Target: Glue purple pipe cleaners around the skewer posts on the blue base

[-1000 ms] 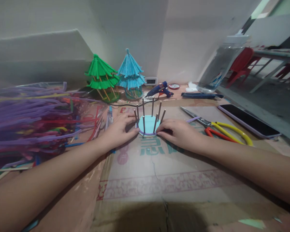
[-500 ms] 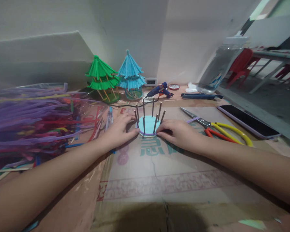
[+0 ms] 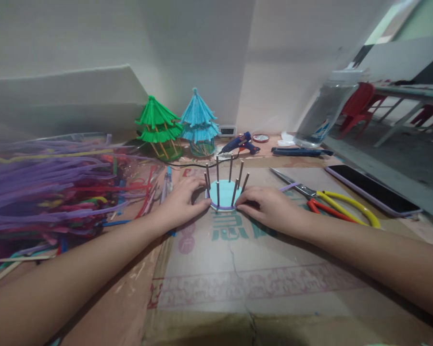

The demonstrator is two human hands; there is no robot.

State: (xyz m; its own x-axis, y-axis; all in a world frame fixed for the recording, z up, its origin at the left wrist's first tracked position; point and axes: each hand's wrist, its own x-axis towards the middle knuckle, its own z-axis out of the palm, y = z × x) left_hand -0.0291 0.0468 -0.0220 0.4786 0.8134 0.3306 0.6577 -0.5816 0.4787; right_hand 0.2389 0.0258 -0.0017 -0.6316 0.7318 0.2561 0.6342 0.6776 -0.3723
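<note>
A round light-blue base [image 3: 225,192] with several thin brown sticks [image 3: 218,194] standing around its rim sits on the cardboard. A purple pipe cleaner [image 3: 223,208] runs along the front of this rim. My left hand [image 3: 187,199] closes on the base's left edge, thumb at the front and fingers behind the sticks. At the right front edge, my right hand [image 3: 267,204] pinches the pipe cleaner between thumb and fingers. A purple length [image 3: 289,186] sticks out beyond that hand towards the scissors; its link to the rim piece is hidden.
Scissors [image 3: 312,192] and a phone [image 3: 373,190] lie to the right. A pile of pipe cleaners [image 3: 57,187] covers the left. Behind are green [image 3: 159,125] and blue [image 3: 199,120] pavilion models, a glue gun [image 3: 240,143], a utility knife [image 3: 301,152] and a plastic jar [image 3: 324,113].
The whole view has shifted slightly, so things appear a little lower. Both hands keep their places at the base, and the pipe cleaner still lies along its front rim.
</note>
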